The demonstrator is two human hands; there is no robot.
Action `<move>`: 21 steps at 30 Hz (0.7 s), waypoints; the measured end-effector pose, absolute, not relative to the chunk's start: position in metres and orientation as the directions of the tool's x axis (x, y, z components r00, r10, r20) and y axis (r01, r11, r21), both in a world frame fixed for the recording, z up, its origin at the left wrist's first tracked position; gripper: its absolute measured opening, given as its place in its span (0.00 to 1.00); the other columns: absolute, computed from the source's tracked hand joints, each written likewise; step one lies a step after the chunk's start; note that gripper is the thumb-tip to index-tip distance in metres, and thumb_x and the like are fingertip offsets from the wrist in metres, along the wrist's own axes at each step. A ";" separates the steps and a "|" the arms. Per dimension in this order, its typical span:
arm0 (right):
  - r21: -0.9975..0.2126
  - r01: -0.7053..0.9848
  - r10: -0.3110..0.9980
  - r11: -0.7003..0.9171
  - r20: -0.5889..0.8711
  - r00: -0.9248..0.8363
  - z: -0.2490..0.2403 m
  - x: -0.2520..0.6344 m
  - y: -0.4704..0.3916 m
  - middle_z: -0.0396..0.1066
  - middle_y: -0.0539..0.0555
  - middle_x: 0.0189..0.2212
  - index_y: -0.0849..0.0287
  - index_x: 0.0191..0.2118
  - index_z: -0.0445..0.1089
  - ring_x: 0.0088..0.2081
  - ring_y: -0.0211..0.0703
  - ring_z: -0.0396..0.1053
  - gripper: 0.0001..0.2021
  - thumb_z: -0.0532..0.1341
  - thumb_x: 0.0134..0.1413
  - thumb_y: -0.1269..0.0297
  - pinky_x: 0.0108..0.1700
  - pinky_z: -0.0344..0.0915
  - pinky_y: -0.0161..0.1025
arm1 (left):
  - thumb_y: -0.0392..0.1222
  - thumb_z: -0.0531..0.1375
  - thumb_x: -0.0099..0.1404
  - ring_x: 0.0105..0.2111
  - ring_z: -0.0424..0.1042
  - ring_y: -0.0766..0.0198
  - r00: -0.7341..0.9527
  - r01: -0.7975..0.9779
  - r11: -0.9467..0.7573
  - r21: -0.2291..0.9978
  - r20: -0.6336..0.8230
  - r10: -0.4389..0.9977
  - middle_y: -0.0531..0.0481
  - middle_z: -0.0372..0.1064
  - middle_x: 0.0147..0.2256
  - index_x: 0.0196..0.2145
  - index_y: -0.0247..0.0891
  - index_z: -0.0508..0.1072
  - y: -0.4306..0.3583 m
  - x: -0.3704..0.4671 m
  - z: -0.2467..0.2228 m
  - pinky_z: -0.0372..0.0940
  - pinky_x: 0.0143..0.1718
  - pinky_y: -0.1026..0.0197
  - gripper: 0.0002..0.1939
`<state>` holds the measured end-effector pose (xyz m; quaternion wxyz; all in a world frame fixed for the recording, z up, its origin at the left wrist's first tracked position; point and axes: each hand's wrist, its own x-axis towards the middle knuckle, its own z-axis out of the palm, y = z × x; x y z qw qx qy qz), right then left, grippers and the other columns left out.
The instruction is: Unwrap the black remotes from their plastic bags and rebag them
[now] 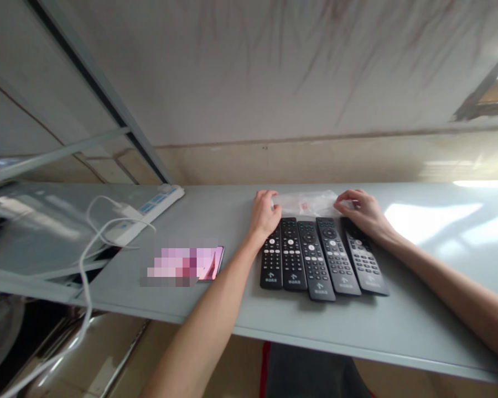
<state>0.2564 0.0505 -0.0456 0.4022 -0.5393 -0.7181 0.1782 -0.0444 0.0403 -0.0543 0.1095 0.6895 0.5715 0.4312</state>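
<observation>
- Currently, the step in hand looks like handling the clear plastic bag [317,205], which lies flat on the desk [216,215] just beyond five remote controls [315,260] lined up side by side.
- The left hand [266,215] curves at the bag's left end, thumb and fingers parted; I cannot tell whether it grips.
- The right hand [363,209] has its fingertips drawn together at the right end, perhaps pinching plastic, though the view is too soft to be sure.
- Shifting the bag would, I judge, call for a firm hold at both ends and wrists kept off the outer remotes.
- The hands hide the bag's ends and the tops of the outermost remotes.
- A red mark [303,205] on the bag is unreadable, and pixelation covers much of the phone [211,262].
</observation>
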 end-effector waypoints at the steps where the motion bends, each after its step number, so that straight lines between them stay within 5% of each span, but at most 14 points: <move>1: -0.700 0.623 0.918 0.349 0.390 -0.076 -0.045 0.257 0.050 0.73 0.57 0.37 0.53 0.35 0.79 0.36 0.53 0.71 0.13 0.66 0.55 0.50 0.43 0.70 0.53 | 0.25 0.60 0.62 0.59 0.73 0.48 -0.026 0.689 -0.332 0.645 0.479 0.877 0.38 0.72 0.53 0.51 0.35 0.78 0.040 -0.044 -0.054 0.64 0.70 0.45 0.20; 10: -0.756 0.577 0.921 0.309 0.389 0.018 -0.037 0.256 0.044 0.81 0.59 0.38 0.53 0.37 0.78 0.42 0.58 0.77 0.14 0.64 0.58 0.48 0.50 0.72 0.57 | 0.28 0.62 0.62 0.59 0.73 0.48 -0.066 0.695 -0.299 0.654 0.472 0.879 0.39 0.69 0.55 0.50 0.37 0.77 0.037 -0.043 -0.053 0.64 0.69 0.45 0.19; 21: -0.804 0.456 0.895 0.382 0.445 0.035 -0.039 0.250 0.047 0.83 0.57 0.38 0.48 0.38 0.71 0.40 0.56 0.79 0.08 0.66 0.60 0.52 0.42 0.75 0.53 | 0.31 0.63 0.64 0.61 0.71 0.48 -0.072 0.642 -0.346 0.685 0.503 0.861 0.38 0.68 0.57 0.55 0.40 0.73 0.039 -0.042 -0.058 0.63 0.70 0.44 0.21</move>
